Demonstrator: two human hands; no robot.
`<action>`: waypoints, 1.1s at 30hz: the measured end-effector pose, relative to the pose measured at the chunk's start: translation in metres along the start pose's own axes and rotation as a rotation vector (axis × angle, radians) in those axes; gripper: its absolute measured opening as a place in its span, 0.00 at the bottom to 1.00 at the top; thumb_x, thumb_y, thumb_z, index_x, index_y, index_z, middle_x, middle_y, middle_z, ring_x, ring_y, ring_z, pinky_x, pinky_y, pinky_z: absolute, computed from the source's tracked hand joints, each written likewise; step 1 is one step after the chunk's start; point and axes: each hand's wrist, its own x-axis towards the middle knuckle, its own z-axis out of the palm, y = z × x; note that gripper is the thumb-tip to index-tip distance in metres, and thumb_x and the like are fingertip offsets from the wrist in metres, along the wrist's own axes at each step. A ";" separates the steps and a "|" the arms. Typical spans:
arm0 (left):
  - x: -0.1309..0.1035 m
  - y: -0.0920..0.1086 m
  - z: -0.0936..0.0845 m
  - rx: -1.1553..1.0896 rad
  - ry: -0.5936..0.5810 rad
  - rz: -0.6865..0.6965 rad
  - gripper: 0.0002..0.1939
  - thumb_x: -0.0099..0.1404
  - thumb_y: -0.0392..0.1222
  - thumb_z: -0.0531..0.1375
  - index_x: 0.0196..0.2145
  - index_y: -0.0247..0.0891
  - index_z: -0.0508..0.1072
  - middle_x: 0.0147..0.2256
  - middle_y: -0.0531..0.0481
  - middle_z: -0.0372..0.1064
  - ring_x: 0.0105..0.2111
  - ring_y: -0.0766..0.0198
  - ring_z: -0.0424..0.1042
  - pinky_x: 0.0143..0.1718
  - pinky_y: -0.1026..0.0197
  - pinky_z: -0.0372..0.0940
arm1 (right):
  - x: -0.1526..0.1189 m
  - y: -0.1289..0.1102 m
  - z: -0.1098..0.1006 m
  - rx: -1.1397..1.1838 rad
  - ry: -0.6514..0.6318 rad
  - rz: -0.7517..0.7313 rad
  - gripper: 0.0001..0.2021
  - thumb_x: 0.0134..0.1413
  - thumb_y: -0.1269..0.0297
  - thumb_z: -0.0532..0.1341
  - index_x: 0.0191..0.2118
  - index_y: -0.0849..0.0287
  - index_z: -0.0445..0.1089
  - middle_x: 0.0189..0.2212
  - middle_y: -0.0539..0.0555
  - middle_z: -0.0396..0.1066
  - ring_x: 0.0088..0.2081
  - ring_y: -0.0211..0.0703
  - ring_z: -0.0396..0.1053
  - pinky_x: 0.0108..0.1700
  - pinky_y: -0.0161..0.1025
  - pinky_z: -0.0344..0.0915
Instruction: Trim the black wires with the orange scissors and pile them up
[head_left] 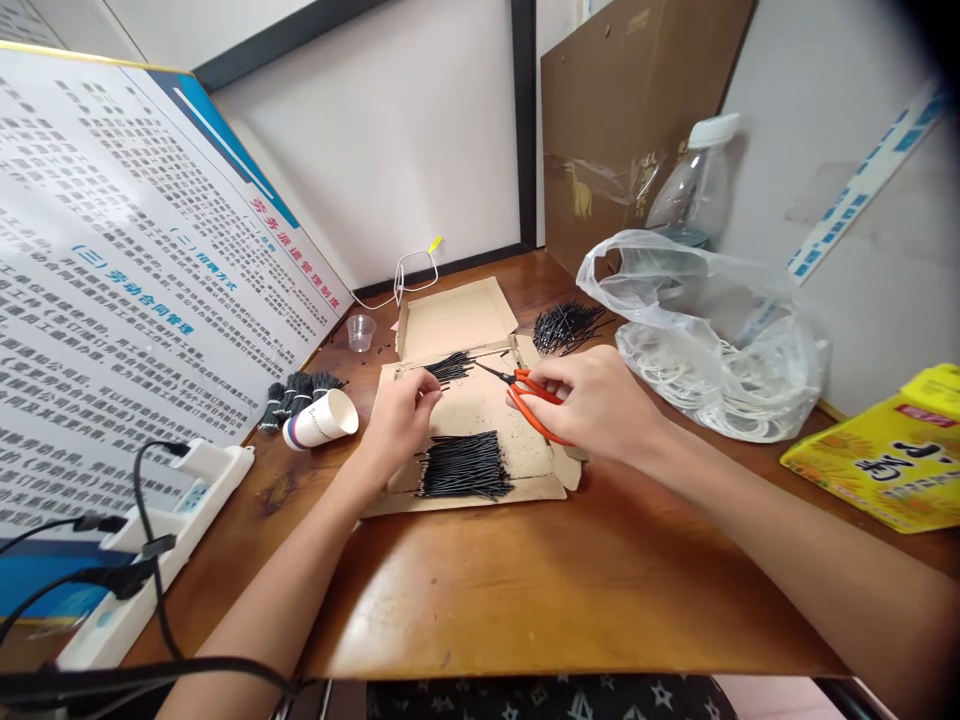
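Observation:
My right hand [562, 395] grips scissors with orange handles [544, 413], their dark pointed tips aimed left over the flattened cardboard [525, 440]. My left hand [409, 405] is closed, thumb against fingers, beside a small bunch of black wires [451, 367] on the cardboard; whether a wire is pinched is too small to tell. Nearer the front edge of the cardboard lies a neat row of short black wires [465, 465]. A loose pile of black wires [566, 326] sits behind my right hand, off the cardboard.
At left are a paper cup [322, 418] on its side, tied black bundles [296, 393], a small clear cup [361, 332] and a power strip [180, 545] with cables. A plastic bag [720, 370] of white cords, a bottle [697, 180] and a yellow packet [892, 450] stand right.

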 end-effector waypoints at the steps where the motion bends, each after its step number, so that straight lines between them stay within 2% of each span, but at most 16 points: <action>1: 0.006 -0.005 0.002 0.079 -0.031 0.006 0.06 0.64 0.30 0.58 0.31 0.37 0.72 0.29 0.50 0.74 0.30 0.62 0.70 0.35 0.61 0.64 | 0.001 0.001 0.001 -0.004 -0.007 0.019 0.16 0.51 0.61 0.59 0.17 0.58 0.58 0.15 0.45 0.50 0.20 0.32 0.43 0.26 0.37 0.45; 4: 0.028 -0.017 0.010 0.168 -0.079 0.022 0.08 0.64 0.30 0.57 0.30 0.38 0.73 0.31 0.48 0.75 0.34 0.58 0.72 0.39 0.58 0.64 | 0.002 0.004 0.002 -0.025 -0.044 0.060 0.17 0.50 0.60 0.59 0.18 0.57 0.54 0.15 0.45 0.50 0.20 0.33 0.44 0.26 0.37 0.45; 7: 0.048 -0.023 0.019 0.216 -0.094 0.022 0.08 0.65 0.31 0.56 0.32 0.39 0.74 0.36 0.45 0.75 0.37 0.55 0.72 0.38 0.57 0.63 | 0.002 0.005 0.001 -0.048 -0.050 0.106 0.17 0.51 0.59 0.58 0.18 0.56 0.51 0.15 0.46 0.50 0.21 0.34 0.43 0.27 0.38 0.45; 10: 0.053 -0.025 0.024 0.245 -0.102 0.019 0.05 0.67 0.34 0.58 0.35 0.39 0.74 0.40 0.43 0.74 0.40 0.53 0.72 0.39 0.56 0.63 | 0.003 0.003 -0.002 -0.072 -0.032 0.152 0.18 0.52 0.58 0.57 0.18 0.56 0.51 0.15 0.46 0.51 0.21 0.35 0.43 0.28 0.38 0.45; 14: 0.030 -0.020 0.018 0.213 -0.162 0.053 0.05 0.67 0.34 0.59 0.35 0.37 0.75 0.38 0.45 0.74 0.40 0.56 0.72 0.43 0.56 0.64 | 0.003 0.000 -0.006 -0.083 -0.050 0.152 0.17 0.52 0.59 0.58 0.19 0.56 0.51 0.16 0.47 0.52 0.22 0.35 0.43 0.28 0.38 0.45; 18: 0.001 -0.008 0.003 0.023 -0.371 0.197 0.03 0.66 0.37 0.62 0.35 0.39 0.78 0.38 0.48 0.73 0.39 0.59 0.72 0.43 0.58 0.65 | 0.003 -0.001 -0.005 -0.097 -0.044 0.135 0.16 0.49 0.63 0.59 0.19 0.56 0.50 0.16 0.47 0.53 0.22 0.34 0.43 0.28 0.38 0.46; 20: -0.005 -0.002 0.000 -0.027 -0.424 0.204 0.04 0.65 0.36 0.62 0.33 0.39 0.77 0.34 0.49 0.72 0.37 0.60 0.72 0.41 0.59 0.66 | 0.003 0.000 -0.004 -0.101 -0.046 0.130 0.16 0.49 0.64 0.59 0.19 0.56 0.51 0.16 0.47 0.53 0.21 0.34 0.44 0.28 0.38 0.46; 23: -0.007 0.004 0.000 -0.020 -0.432 0.146 0.06 0.63 0.33 0.61 0.29 0.38 0.75 0.30 0.50 0.71 0.34 0.61 0.71 0.39 0.59 0.66 | 0.002 0.002 -0.002 -0.111 -0.051 0.126 0.16 0.49 0.63 0.59 0.19 0.57 0.52 0.16 0.47 0.54 0.21 0.34 0.44 0.28 0.38 0.46; 26: -0.006 0.004 0.002 -0.021 -0.428 0.131 0.06 0.63 0.33 0.59 0.29 0.38 0.73 0.31 0.50 0.71 0.34 0.60 0.71 0.39 0.58 0.66 | 0.002 0.005 0.000 -0.128 -0.062 0.120 0.16 0.49 0.62 0.59 0.19 0.57 0.52 0.15 0.47 0.54 0.21 0.34 0.43 0.28 0.38 0.46; 33: -0.010 0.002 -0.007 -0.076 -0.350 0.046 0.06 0.64 0.32 0.56 0.30 0.38 0.69 0.29 0.50 0.72 0.31 0.61 0.70 0.34 0.60 0.62 | -0.001 0.008 0.003 -0.159 -0.096 0.134 0.16 0.49 0.61 0.60 0.17 0.57 0.55 0.15 0.47 0.53 0.21 0.34 0.43 0.27 0.39 0.46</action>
